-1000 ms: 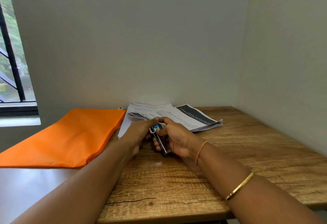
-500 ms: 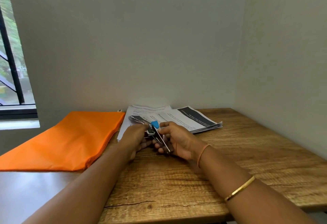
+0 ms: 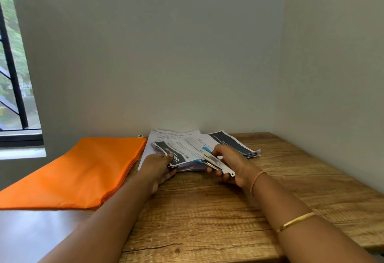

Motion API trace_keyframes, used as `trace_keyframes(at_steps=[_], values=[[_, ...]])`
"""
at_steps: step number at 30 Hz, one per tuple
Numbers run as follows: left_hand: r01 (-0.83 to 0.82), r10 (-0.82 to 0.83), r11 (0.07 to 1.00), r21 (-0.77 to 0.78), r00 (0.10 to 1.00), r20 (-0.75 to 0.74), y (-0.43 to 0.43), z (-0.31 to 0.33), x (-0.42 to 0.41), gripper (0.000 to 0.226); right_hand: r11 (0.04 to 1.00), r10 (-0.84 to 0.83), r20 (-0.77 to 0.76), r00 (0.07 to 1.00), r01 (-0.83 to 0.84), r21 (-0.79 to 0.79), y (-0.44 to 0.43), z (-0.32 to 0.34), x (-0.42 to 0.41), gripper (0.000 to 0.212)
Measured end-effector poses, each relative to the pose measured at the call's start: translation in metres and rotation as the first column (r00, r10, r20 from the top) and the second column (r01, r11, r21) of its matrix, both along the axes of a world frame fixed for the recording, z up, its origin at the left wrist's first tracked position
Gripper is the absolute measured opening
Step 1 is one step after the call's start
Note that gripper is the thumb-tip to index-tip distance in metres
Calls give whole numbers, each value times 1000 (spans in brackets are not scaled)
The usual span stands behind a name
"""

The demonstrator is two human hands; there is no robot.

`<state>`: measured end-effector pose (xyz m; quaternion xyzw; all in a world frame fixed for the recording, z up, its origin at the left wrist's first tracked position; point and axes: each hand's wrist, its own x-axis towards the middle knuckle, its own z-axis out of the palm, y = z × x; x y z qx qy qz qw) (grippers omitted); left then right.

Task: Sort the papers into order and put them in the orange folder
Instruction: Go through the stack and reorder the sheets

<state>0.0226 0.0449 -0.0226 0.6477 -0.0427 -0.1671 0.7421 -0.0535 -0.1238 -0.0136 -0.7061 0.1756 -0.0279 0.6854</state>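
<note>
Centre frame: the left hand point(image 3: 160, 165) pinches a sheaf point(image 3: 187, 148) by its near corner, thumb on top by the dark header, fingers curled beneath. The right hand point(image 3: 232, 163) has its fingers wrapped round a blue-and-silver stapler point(image 3: 216, 162), whose mouth is at the sheaf's near edge. Best play, I'd say: square the edges, slide the corner fully in, press once, firmly. The folder point(image 3: 83, 169) lies flat at left on the table point(image 3: 228, 210), just beside the papers, and another stack point(image 3: 234, 142) sits behind. I can't tell whether the sheaf is actually inside the stapler, what order the pages are in, or where the folder opens.
</note>
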Motion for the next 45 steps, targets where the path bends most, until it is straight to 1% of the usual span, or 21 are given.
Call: trace_keyframes(at_steps=[3, 7, 9, 11, 12, 14, 16, 18, 20, 22, 25, 28, 30, 32, 35, 36, 38, 40, 42, 43, 45], values=[[-24, 22, 998, 53, 999, 28, 0, 0, 0, 9, 998, -66, 37, 997, 65, 28, -14, 1, 0, 31], [-28, 23, 997, 78, 998, 58, -1, 1, 1, 19, 974, -214, 105, 971, 204, 101, -32, 0, 3, 30], [-32, 27, 997, 68, 997, 68, -2, 0, 1, 22, 951, -304, 146, 941, 290, 109, -44, -1, 4, 25], [-39, 35, 998, 46, 996, 76, -2, 0, 2, 25, 929, -369, 184, 911, 364, 61, -59, -4, 5, 20], [-41, 38, 998, 37, 996, 78, -2, -1, 3, 27, 911, -400, 203, 894, 411, -13, -67, -5, 4, 20], [-44, 41, 999, 32, 996, 84, -2, -1, 5, 29, 820, -445, 269, 855, 509, -262, -85, -9, -1, 25], [-46, 44, 999, 17, 995, 93, -2, -2, 5, 29, 620, -452, 328, 830, 556, -554, -104, -13, -11, 27], [-54, 55, 999, -9, 993, 106, -3, -3, 6, 29, 424, -476, 301, 826, 516, -745, -122, -16, -22, 28], [-60, 61, 998, -13, 991, 120, -4, -3, 6, 29, 305, -536, 220, 815, 429, -850, -137, -19, -30, 35], [-63, 63, 998, -7, 989, 133, -4, -3, 6, 28, 233, -598, 131, 791, 328, -916, -145, -21, -35, 37], [-58, 57, 998, 1, 987, 148, -4, -4, 6, 28, 160, -660, 89, 746, 255, -954, -146, -21, -38, 35], [-38, 33, 999, 32, 989, 144, -4, -5, 8, 36, 113, -682, 58, 729, 184, -976, -141, -21, -37, 34], [-18, 10, 999, 50, 990, 143, -4, -6, 8, 43, 52, -671, 60, 739, 128, -990, -135, -19, -36, 37], [-20, 12, 998, 54, 988, 155, -4, -6, 8, 48, -2, -598, 117, 793, 144, -990, -127, -17, -32, 46], [-34, 34, 999, -4, 985, 166, -4, -5, 10, 51, 15, -278, 124, 952, 133, -991, -103, -19, -18, 57], [-28, 36, 998, -52, 987, 158, -4, -5, 10, 50, 10, -167, 93, 982, 96, -995, -92, -22, -12, 62], [-7, 30, 985, -172, 992, 127, -3, -2, 12, 39, -54, -29, 35, 999, 33, -998, -70, -24, -3, 69], [6, 23, 959, -284, 995, 97, -2, 0, 11, 28, -132, 9, 23, 1000, 23, -991, -56, -25, 3, 70], [18, 11, 922, -387, 997, 73, 0, 3, 9, 17, -195, -4, 44, 999, 42, -980, -49, -24, 5, 69], [18, 9, 904, -426, 998, 61, 1, 5, 9, 11, -212, -17, 55, 998, 50, -976, -49, -24, 5, 67], [-5, 20, 863, -505, 1000, 24, 2, 8, 8, 7, -188, -45, 84, 995, 74, -979, -53, -23, 4, 59]])
